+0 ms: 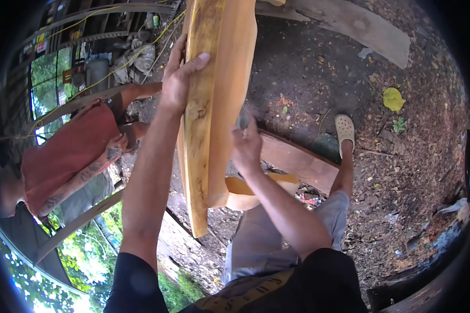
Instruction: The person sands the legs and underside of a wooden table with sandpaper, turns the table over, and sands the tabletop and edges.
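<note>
A long slab of yellowish wood (232, 68) with a rough, natural edge and a wavy cut side stands lengthwise before me. My left hand (178, 83) grips its left edge, thumb on the near face and fingers round the side. Beside the wavy edge, my right hand (247, 146) is closed on a small grey piece (243, 119), its fingertips right by the wood; I cannot tell what kind of piece it is. Below my right wrist, a curved pale wooden part (240, 195) adjoins the slab's lower end.
A reddish-brown board (297, 160) lies behind my right hand, near my foot in a beige clog (344, 128). On the left is another person in a red shirt (70, 146). A wide weathered plank (357, 26) rests on the leaf-strewn dirt. A yellow cord (128, 61) crosses the upper left.
</note>
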